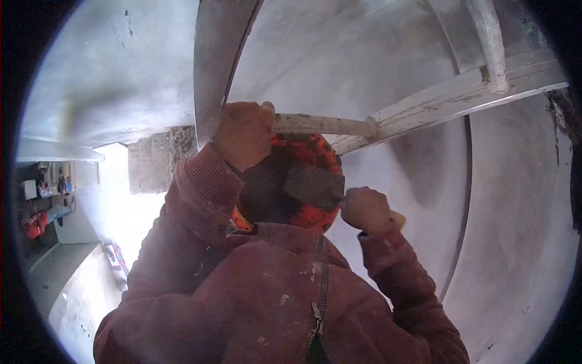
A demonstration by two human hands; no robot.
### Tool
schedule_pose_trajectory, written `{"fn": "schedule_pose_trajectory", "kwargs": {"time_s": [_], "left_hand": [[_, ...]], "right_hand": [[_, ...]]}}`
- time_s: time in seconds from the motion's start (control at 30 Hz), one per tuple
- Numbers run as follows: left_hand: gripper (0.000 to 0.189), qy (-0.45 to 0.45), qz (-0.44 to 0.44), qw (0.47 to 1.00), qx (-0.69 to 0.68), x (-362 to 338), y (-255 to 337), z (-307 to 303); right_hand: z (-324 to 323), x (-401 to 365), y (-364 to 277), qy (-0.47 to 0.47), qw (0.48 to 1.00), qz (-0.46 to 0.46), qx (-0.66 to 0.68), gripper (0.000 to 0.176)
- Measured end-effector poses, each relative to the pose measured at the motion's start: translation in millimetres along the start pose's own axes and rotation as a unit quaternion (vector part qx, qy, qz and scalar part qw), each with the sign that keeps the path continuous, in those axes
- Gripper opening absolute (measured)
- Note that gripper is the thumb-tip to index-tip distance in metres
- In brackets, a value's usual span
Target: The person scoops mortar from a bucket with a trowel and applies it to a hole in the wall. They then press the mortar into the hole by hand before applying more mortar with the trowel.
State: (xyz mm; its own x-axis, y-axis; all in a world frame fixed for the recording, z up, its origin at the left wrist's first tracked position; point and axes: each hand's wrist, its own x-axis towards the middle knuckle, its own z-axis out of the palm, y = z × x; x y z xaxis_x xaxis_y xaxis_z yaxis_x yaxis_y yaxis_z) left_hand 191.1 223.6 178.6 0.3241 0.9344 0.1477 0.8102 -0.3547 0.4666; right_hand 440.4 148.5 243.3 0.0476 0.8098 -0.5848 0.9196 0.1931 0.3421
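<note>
My left hand (245, 133) is closed around a ladder rung (321, 124), close against the left rail. Just below the rung is a red-orange bucket (321, 147), its inside smeared with dark grey material. What holds the bucket up is hidden behind my left hand and jacket. My right hand (367, 211) is closed on a trowel (312, 185). Its flat grey blade lies over the bucket's opening, and the pale end of its handle sticks out on the right side of my fist.
The wooden ladder's left rail (221, 54) and right rail (424, 100) frame the view above, with another rung (488, 42) at upper right. Pale plastered wall (515, 176) surrounds it. Far down at left are a bright opening (115, 176) and a red item (35, 224).
</note>
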Motion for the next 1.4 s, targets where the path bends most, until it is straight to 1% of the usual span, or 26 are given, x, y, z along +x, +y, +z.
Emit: {"fn": "schedule_pose_trajectory", "kwargs": {"time_s": [0.1,0.23,0.3,0.33,0.4,0.43,0.5,0.6,0.73,0.77,0.83,0.87,0.9,0.93,0.97,1.0,1.03,1.07,1.1,1.13,1.17,1.2,1.23,1.3,1.37,1.4], "left_hand": [[0.024,0.011,-0.016,1.0,-0.012,-4.1,3.0,1.5],[0.023,0.03,-0.001,0.999,-0.012,-4.8,2.3,5.7],[0.022,0.09,0.026,0.995,0.015,-7.4,1.3,8.1],[0.022,0.09,0.024,0.995,0.018,-7.1,1.2,6.9],[0.023,0.029,-0.014,0.999,0.01,-3.5,3.9,3.8],[0.023,0.032,-0.014,0.999,0.011,-2.7,4.9,1.5],[0.013,0.026,-0.02,0.999,-0.015,-3.0,7.5,-4.6],[0.016,0.035,-0.008,0.999,-0.005,-3.7,8.5,-6.5],[0.023,0.028,-0.005,1.0,-0.009,-2.5,4.9,0.4],[0.024,0.023,-0.012,1.0,-0.007,-2.2,3.9,2.2],[0.025,0.023,-0.011,1.0,-0.005,-1.4,6.5,0.9],[0.018,0.031,-0.006,0.999,0.019,-2.4,8.5,-2.2],[0.015,0.042,0.0,0.998,0.044,-3.8,9.9,-5.9],[0.018,0.031,-0.005,0.998,0.052,-5.0,8.6,-5.4],[0.021,0.026,-0.004,0.998,0.056,-4.2,8.0,-4.1],[0.028,-0.015,-0.021,0.997,0.07,-3.8,10.4,-7.0],[0.035,-0.049,-0.031,0.995,0.083,-4.2,12.3,-9.5],[0.048,-0.058,-0.037,0.994,0.079,-6.1,11.3,-11.3],[0.046,-0.12,-0.061,0.988,0.072,-4.0,12.5,-13.6],[0.047,-0.063,-0.032,0.993,0.094,-8.1,10.9,-8.8],[0.051,0.08,0.066,0.989,0.104,-15.2,-12.8,24.3],[0.049,0.041,0.054,0.993,0.101,-10.2,-4.0,12.7],[0.047,-0.005,0.036,0.994,0.099,-10.5,-0.2,-0.3],[0.042,0.004,0.047,0.995,0.091,-1.9,-20.4,28.5],[0.037,0.002,0.051,0.995,0.087,-2.5,-32.2,45.7],[0.033,0.009,0.043,0.994,0.103,-3.5,-34.3,50.2]], "right_hand": [[18.3,12.1,-16.2,0.014,0.999,-0.011,0.031,0.024],[46.9,25.8,-29.0,0.019,0.997,-0.044,0.061,0.025],[59.4,31.5,-32.4,0.021,0.995,-0.065,0.076,0.025],[63.8,32.2,-32.0,0.023,0.993,-0.076,0.087,0.025],[74.2,34.0,-31.8,0.026,0.99,-0.095,0.104,0.025],[78.8,34.3,-30.6,0.029,0.988,-0.104,0.114,0.025],[89.4,34.7,-25.4,0.035,0.982,-0.122,0.138,0.026],[108.2,30.1,-11.8,0.059,0.963,-0.148,0.218,0.026],[132.1,25.4,4.5,0.089,0.903,-0.146,0.395,0.026],[124.7,22.0,3.8,0.091,0.88,-0.142,0.444,0.025],[106.4,14.2,4.2,0.091,0.933,-0.125,0.324,0.025],[105.0,13.9,6.4,0.1,0.933,-0.122,0.325,0.025],[105.5,11.4,9.2,0.069,0.917,-0.106,0.379,0.026],[103.9,9.2,13.6,0.043,0.897,-0.088,0.43,0.028],[93.4,2.2,16.4,0.045,0.906,-0.083,0.412,0.028],[83.1,-6.6,20.2,0.054,0.916,-0.069,0.391,0.029],[84.1,-10.0,25.7,0.075,0.917,-0.084,0.384,0.03],[84.5,-11.5,32.9,0.1,0.918,-0.094,0.372,0.031],[77.4,-16.0,39.0,0.112,0.93,-0.118,0.329,0.029],[66.9,-17.7,49.3,0.119,0.941,-0.141,0.283,0.027],[40.9,-25.8,57.6,0.122,0.931,-0.149,0.311,0.025],[17.3,-40.7,58.4,0.118,0.918,-0.165,0.342,0.023],[-9.6,-56.7,60.3,0.142,0.92,-0.153,0.332,0.023],[-68.4,-88.9,69.8,0.184,0.854,-0.264,0.41,0.02],[-113.2,-114.0,81.4,0.21,0.832,-0.332,0.392,0.021],[-130.7,-125.3,88.9,0.263,0.814,-0.344,0.387,0.02]]}}
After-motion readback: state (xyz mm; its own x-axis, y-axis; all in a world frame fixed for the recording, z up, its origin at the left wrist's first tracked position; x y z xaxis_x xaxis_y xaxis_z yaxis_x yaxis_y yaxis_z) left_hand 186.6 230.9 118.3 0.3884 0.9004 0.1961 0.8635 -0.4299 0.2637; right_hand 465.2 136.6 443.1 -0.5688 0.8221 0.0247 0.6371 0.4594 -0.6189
